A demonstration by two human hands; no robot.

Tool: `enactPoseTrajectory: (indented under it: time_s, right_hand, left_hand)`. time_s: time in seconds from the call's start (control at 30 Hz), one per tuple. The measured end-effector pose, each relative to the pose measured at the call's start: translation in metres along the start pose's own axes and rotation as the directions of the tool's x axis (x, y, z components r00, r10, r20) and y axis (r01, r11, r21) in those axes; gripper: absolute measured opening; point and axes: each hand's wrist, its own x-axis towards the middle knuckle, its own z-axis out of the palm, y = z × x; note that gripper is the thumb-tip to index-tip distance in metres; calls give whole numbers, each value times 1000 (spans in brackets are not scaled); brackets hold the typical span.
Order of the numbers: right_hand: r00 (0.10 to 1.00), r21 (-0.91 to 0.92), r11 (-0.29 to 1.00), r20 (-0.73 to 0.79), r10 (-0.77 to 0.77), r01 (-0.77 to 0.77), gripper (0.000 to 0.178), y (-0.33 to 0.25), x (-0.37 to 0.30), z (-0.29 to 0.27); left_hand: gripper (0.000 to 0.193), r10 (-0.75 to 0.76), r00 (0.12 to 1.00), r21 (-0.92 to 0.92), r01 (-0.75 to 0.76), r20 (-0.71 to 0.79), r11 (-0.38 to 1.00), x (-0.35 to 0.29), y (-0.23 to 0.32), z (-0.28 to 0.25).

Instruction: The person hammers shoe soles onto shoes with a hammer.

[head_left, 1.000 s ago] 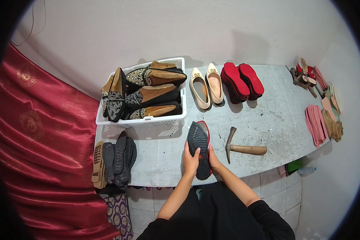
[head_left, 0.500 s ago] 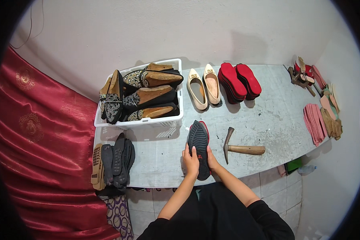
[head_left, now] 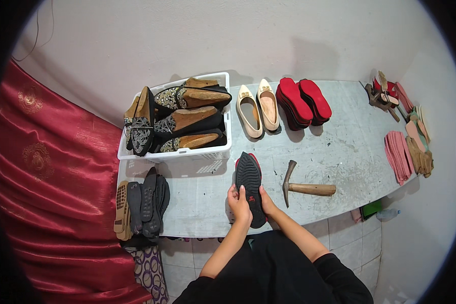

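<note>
Between my two hands is a black ribbed shoe sole [head_left: 249, 175], tread side up, with a red edge showing beneath it near the toe. My left hand [head_left: 239, 203] is closed on its left side, thumb on top. On the opposite side, my right hand [head_left: 268, 201] grips the edge, its fingers partly hidden under the sole. A hammer [head_left: 311, 189] with a wooden handle lies on the table to the right of my hands, touched by neither.
A white plastic basket [head_left: 175, 155] holds several black embroidered shoes on wooden lasts. Loose soles [head_left: 148, 202] lie at the left. Cream flat shoes [head_left: 250, 112] and red insole stacks [head_left: 295, 104] stand at the back. Pink pieces [head_left: 399, 157] and tools [head_left: 382, 99] sit far right.
The sole has tilted slightly, its toe moving a little left, and my left hand has shifted slightly with it. Both hands keep their hold. The hammer has stayed in place.
</note>
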Motion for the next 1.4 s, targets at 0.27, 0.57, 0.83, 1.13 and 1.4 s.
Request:
enactPoseTrajectory:
  time_s: [0.27,0.57,0.83,1.13,1.4]
  right_hand:
    - [998,90,994,21,59,-60,61,-5,1,-2]
    - [993,48,994,66,94,-97,77,-3,-2,-4]
    - [984,167,970,51,172,-178,60,-9,-6,-1]
    - [988,-87,985,31,151,-147,38,-25,-12,4]
    - [989,-168,979,75,130,-116,39,-20,-10,0]
  left_hand:
    - [27,-151,988,-261,156,37,953,10,3,-4]
    - [18,-251,956,-292,286,153,913,19,3,-9]
    - [13,-154,988,-223,155,20,962,19,-19,-10]
    - [17,-237,953,-162,268,190,950,27,-2,-12]
    - [29,-225,912,-42,254,344,966,25,19,-2]
